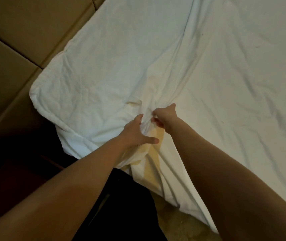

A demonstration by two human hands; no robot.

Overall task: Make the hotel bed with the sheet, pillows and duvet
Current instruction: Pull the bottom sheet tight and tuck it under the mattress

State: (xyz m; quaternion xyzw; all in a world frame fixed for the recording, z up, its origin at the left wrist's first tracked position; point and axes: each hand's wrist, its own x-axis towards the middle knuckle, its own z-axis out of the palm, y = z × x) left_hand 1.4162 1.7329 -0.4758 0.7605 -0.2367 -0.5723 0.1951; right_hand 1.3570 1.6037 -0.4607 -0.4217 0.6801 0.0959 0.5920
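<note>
The sheet (225, 80) lies rumpled over the bed (41, 94), spilling off the near edge by the headboard (13, 49). The right hand (164, 117) has its fingers clenched on a bunch of sheet. The left hand (135, 131) lies spread beside it, fingers released, pressing the cloth. It would be best to draw the bunch taut toward the corner, smooth outward, then tuck. No writing is legible.

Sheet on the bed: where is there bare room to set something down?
Crowded: the near edge, where the right hand bunches the sheet beside the left hand. Most room: the broad stretch to their right, wrinkled but bare; also between the long fold and the padded headboard.
</note>
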